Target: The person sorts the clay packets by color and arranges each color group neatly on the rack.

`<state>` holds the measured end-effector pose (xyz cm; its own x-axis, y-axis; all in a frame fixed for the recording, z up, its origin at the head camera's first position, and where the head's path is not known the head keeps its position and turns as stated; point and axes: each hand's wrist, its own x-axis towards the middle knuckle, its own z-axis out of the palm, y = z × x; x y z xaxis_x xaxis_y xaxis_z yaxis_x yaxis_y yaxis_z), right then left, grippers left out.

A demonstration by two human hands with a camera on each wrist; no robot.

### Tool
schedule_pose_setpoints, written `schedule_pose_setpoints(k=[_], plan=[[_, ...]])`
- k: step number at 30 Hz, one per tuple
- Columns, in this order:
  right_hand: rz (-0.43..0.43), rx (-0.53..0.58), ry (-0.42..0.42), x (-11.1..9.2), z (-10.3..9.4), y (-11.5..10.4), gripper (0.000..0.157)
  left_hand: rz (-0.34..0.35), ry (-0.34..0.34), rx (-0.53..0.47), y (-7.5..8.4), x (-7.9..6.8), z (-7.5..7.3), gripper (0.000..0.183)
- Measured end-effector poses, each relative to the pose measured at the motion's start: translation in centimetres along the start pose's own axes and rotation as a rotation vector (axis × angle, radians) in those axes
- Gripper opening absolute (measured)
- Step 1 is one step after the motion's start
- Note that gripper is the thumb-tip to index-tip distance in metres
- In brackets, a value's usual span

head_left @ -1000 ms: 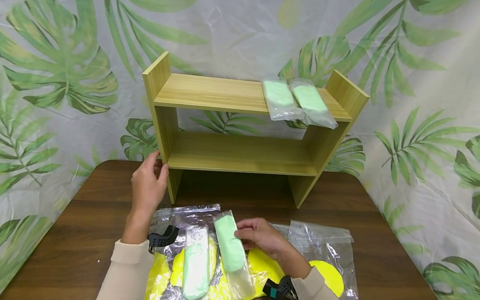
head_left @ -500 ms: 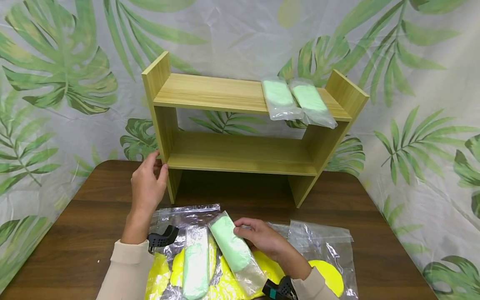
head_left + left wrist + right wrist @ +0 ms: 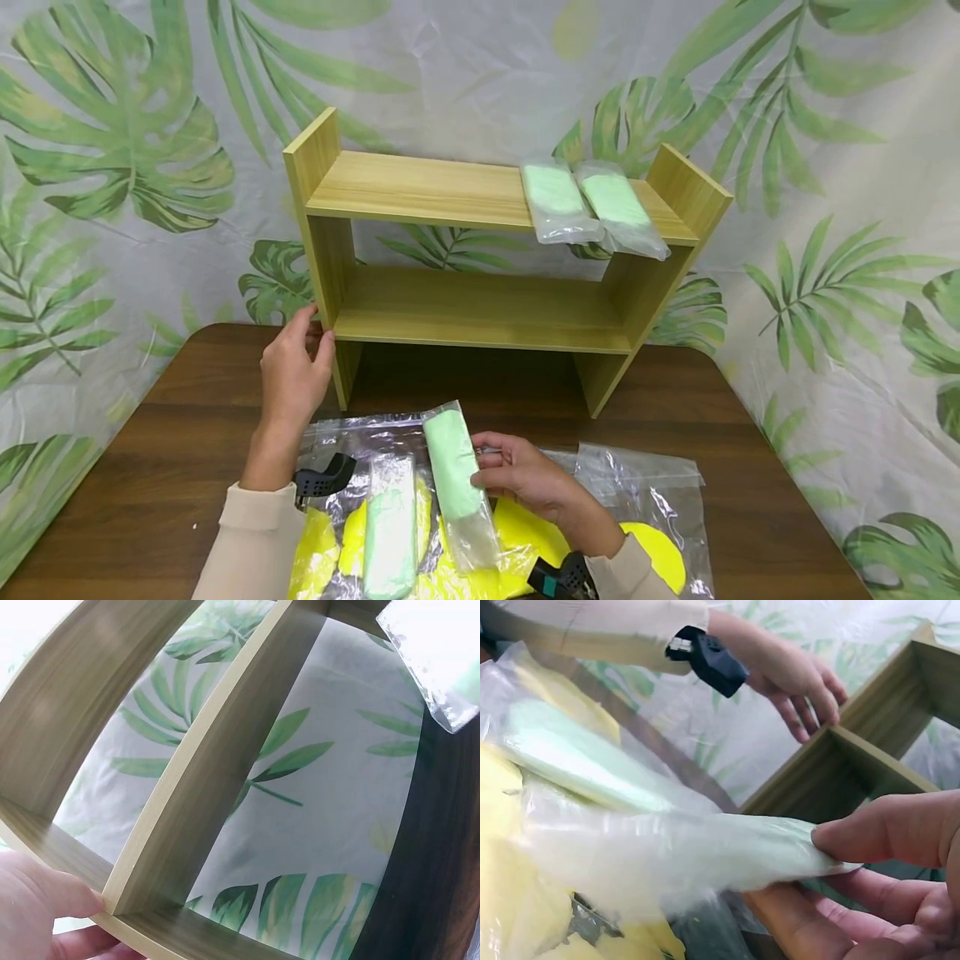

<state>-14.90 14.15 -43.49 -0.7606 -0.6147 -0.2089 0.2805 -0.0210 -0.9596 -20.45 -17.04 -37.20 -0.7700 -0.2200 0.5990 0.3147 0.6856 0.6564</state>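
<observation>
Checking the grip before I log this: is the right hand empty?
No, the right hand pinches a clear packet with pale green contents.

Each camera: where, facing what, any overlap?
Head: head-worn, facing forward-down at shelf unit and held green packet; left grip, right grip, sleeves show.
Left wrist: on that wrist, facing shelf unit; left grip lower left.
Right wrist: on that wrist, facing held green packet; both grips, left sleeve.
Shared, head and right wrist: left grip touching shelf unit.

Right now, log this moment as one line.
left hand: grips wooden shelf unit | right hand: pinches pale-green packet | top board: two similar packets | tabletop: yellow-filled bags
</observation>
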Motion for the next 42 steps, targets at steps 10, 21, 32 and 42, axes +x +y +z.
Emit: schedule_pose_setpoints(k=[10, 21, 32, 42], plan=[[-0.019, 0.041, 0.056, -0.3, 0.3, -0.5, 0.048, 0.005, 0.001, 0.001, 0.0, 0.0, 0.0, 0.035], [-0.153, 0.152, 0.137, -0.7, 0.4, -1.6, 0.04, 0.025, 0.002, 0.007, -0.1, -0.1, 0.0, 0.035], [-0.16, 0.034, 0.466, -1.3, 1.6, -2.7, 0.04, 0.016, 0.002, 0.007, 0.0, 0.0, 0.0, 0.035], [-0.18, 0.099, 0.481, -1.7, 1.9, -3.3, 0.041, 0.015, 0.004, 0.001, -0.1, 0.0, 0.0, 0.034]])
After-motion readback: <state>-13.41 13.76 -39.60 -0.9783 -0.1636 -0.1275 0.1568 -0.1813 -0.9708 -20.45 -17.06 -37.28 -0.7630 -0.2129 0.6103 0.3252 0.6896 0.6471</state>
